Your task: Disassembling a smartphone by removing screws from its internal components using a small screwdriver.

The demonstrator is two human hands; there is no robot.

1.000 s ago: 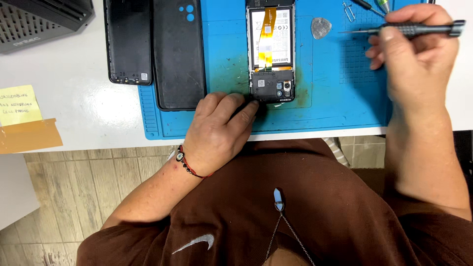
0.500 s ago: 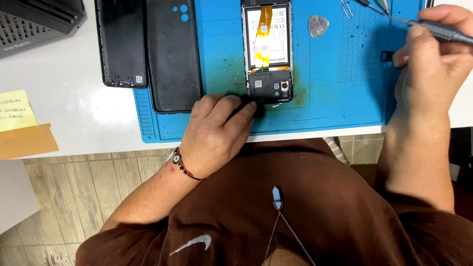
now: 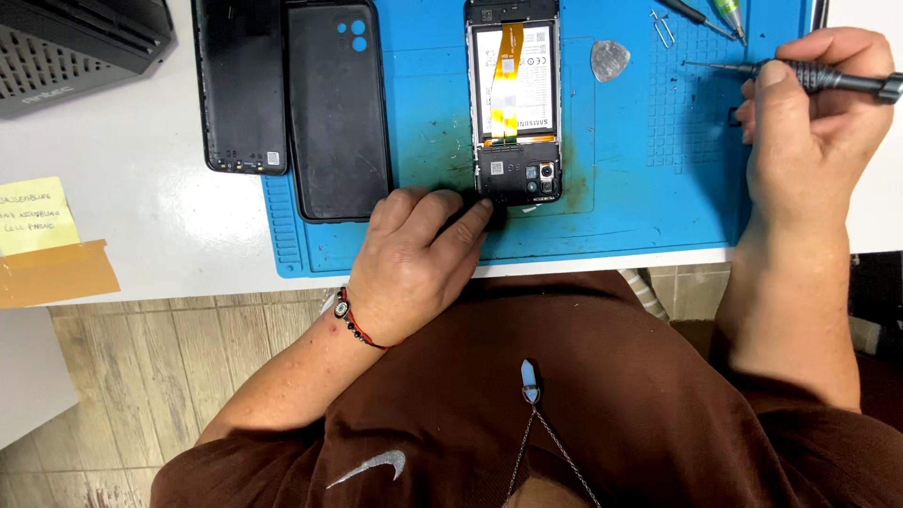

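An opened phone (image 3: 513, 103) lies back-side up on a blue work mat (image 3: 423, 141), its battery and an orange flex cable exposed. My left hand (image 3: 414, 259) rests at the mat's near edge, fingertips touching the phone's lower left corner by the camera end. My right hand (image 3: 814, 122) is off to the right of the mat, closed around a grey screwdriver (image 3: 809, 75) whose tip points left over the mat's dotted grid. Between the phone and the screwdriver tip lies a grey triangular pick (image 3: 609, 58).
Two black phone back covers (image 3: 334, 108) (image 3: 240, 85) lie at the mat's left. A dark ribbed device (image 3: 71, 47) sits at top left. A yellow sticky note (image 3: 33, 214) and tan tape (image 3: 56, 273) lie on the white table. Tools and a small pin (image 3: 663, 26) rest at the mat's top right.
My right hand with the screwdriver shifted slightly across the right side of the mat and the tool is level again. My left hand stays at the phone's corner.
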